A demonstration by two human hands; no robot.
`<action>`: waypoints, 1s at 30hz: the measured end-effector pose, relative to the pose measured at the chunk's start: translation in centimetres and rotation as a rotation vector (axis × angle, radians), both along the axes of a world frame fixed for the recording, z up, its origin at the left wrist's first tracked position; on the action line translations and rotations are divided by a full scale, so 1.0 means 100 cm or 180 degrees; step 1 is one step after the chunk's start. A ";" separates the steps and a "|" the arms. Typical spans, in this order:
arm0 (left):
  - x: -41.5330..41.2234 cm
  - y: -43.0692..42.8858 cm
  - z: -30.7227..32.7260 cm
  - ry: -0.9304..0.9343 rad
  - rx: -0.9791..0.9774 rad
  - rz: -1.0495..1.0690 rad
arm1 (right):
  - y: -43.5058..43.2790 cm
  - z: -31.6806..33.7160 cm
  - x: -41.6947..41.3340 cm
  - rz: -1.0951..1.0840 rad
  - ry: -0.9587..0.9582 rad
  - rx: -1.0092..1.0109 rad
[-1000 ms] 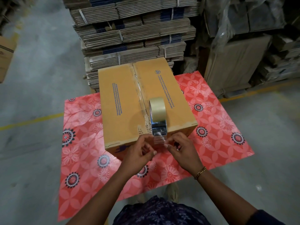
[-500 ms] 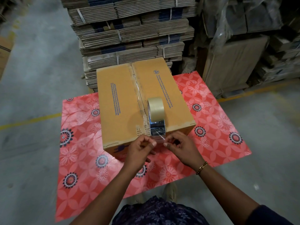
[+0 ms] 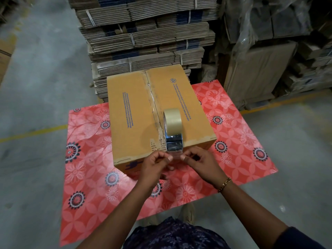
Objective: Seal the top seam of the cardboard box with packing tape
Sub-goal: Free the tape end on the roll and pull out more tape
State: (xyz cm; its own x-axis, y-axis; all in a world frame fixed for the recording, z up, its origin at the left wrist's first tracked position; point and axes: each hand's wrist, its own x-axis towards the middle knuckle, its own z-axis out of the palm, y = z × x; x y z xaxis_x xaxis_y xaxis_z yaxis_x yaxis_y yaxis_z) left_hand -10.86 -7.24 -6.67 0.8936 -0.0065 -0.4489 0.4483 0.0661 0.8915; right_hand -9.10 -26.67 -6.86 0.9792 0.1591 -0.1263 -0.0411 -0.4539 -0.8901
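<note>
Grey concrete floor [image 3: 41, 72] all around, crossed by a yellow line; strapped stacks of flattened cartons [image 3: 143, 33] behind

Red flowered mat [image 3: 86, 177] spread flat on the floor, carrying the cardboard box [image 3: 129, 114] on its far half

Box closed, flaps meeting in a top seam [image 3: 152, 105] running away from the viewer, already under a strip of clear glossy tape; blue print on both flaps

Roll of packing tape [image 3: 172, 120] standing on edge on the lid, just right of the seam and near the front edge, with a clear length [image 3: 174, 146] drawn off it down over that edge

Left hand [image 3: 155, 169] and right hand [image 3: 201, 164] side by side at the box's front top edge, each with thumb and fingertips pinched together on a corner of the loose tape end, other fingers curled in; gold bracelet [image 3: 224, 184] on the right wrist
</note>
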 end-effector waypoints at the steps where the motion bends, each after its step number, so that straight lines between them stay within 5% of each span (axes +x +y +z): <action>1: 0.000 -0.001 0.000 0.0033 -0.0010 0.0066 | 0.001 0.000 0.000 -0.0054 0.0059 0.0065; 7: 0.006 -0.009 0.003 0.0250 0.0047 0.0387 | 0.009 0.007 -0.003 -0.0441 0.0556 0.0459; 21: 0.014 -0.028 -0.002 0.0590 0.0005 0.0822 | 0.027 0.012 0.012 -0.0697 0.0836 -0.0133; 30: 0.013 -0.015 -0.005 0.0501 -0.0269 0.0800 | 0.019 0.011 -0.002 -0.0901 0.1735 0.0816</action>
